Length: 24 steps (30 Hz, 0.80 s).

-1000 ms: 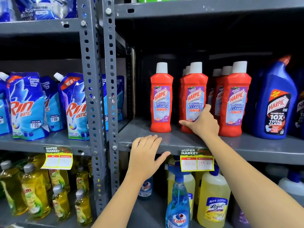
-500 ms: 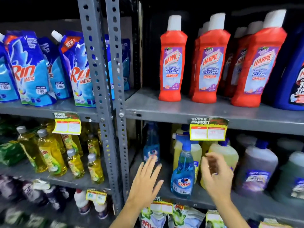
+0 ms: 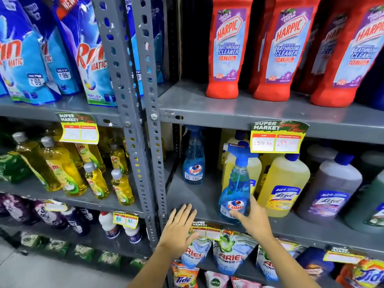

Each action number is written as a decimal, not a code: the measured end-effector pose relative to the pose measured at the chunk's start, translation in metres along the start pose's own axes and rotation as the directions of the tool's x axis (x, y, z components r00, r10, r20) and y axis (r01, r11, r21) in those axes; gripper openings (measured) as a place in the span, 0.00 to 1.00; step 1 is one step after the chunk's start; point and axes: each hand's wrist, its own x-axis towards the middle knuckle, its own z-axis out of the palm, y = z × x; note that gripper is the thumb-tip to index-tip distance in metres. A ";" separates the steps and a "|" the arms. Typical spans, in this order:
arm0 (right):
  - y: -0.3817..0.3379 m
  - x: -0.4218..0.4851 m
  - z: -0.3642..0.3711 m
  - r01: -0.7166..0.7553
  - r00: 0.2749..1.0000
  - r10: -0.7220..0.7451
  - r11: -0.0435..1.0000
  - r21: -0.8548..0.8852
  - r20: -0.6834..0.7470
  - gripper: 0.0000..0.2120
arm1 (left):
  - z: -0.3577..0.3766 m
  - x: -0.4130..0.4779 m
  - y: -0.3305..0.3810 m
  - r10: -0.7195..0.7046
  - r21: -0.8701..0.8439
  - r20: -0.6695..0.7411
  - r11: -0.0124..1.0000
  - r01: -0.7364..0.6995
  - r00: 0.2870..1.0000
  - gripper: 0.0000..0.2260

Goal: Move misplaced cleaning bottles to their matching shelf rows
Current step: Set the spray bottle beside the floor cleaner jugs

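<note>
— Where is the spray bottle?

— The front Colin bottle (image 3: pixel 235 190) stands at the edge of the middle shelf (image 3: pixel 199 196), just before the yellow Lizol jugs (image 3: pixel 283 183) (a second Colin (image 3: pixel 193 163) sits farther back, to the left).

— Do you have it?

— My right hand (image 3: pixel 252 220) is spread wide, thumb and fingers against its base, not closed. My left hand (image 3: pixel 179 229) lies flat and open on the shelf lip, holding nothing.

Two blue Colin spray bottles (image 3: pixel 235 188), two yellow Lizol bottles (image 3: pixel 283 183) in front, three front-row red Harpic bottles (image 3: pixel 227 48)
</note>
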 end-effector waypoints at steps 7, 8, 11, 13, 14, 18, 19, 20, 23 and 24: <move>-0.031 0.001 0.037 0.010 0.999 -0.011 1.000 -0.023 -0.043 0.33 | 0.005 0.000 0.000 0.009 -0.001 -0.014 1.000 -0.009 1.000 0.29; -0.036 0.002 0.044 0.026 0.999 -0.026 0.999 -0.019 -0.040 0.32 | 0.005 0.000 0.000 0.019 -0.006 -0.019 1.000 -0.020 1.000 0.29; -0.050 0.010 0.061 0.071 0.997 -0.072 0.997 -0.038 -0.028 0.29 | 0.005 -0.001 0.000 0.047 -0.024 -0.059 0.999 -0.049 0.997 0.29; -0.058 0.018 0.071 0.079 0.997 -0.080 0.996 -0.044 -0.013 0.28 | 0.005 -0.001 -0.002 0.053 -0.028 -0.076 0.998 -0.056 0.996 0.28; -0.061 0.022 0.074 0.079 0.997 -0.080 0.996 -0.041 -0.006 0.28 | 0.005 0.000 -0.003 0.059 -0.025 -0.085 0.998 -0.061 0.995 0.28; -0.071 0.038 0.083 0.093 0.995 -0.092 0.996 -0.003 0.045 0.31 | 0.007 0.000 -0.008 0.068 -0.022 -0.087 0.997 -0.070 0.994 0.28; -0.072 0.041 0.083 0.087 0.994 -0.088 0.996 0.021 0.060 0.31 | 0.007 0.000 -0.008 0.067 -0.019 -0.087 0.997 -0.069 0.994 0.28; -0.074 0.044 0.085 0.081 0.994 -0.084 0.996 0.044 0.074 0.31 | 0.007 0.000 -0.008 0.066 -0.015 -0.085 0.998 -0.068 0.994 0.28; -0.077 0.052 0.090 0.062 0.990 -0.072 0.994 0.087 0.119 0.30 | 0.009 -0.001 -0.008 0.056 0.024 -0.061 0.998 -0.054 0.997 0.28; -0.077 0.054 0.091 0.056 0.988 -0.068 0.994 0.093 0.136 0.30 | 0.010 -0.001 -0.007 0.048 0.037 -0.053 0.998 -0.046 0.997 0.28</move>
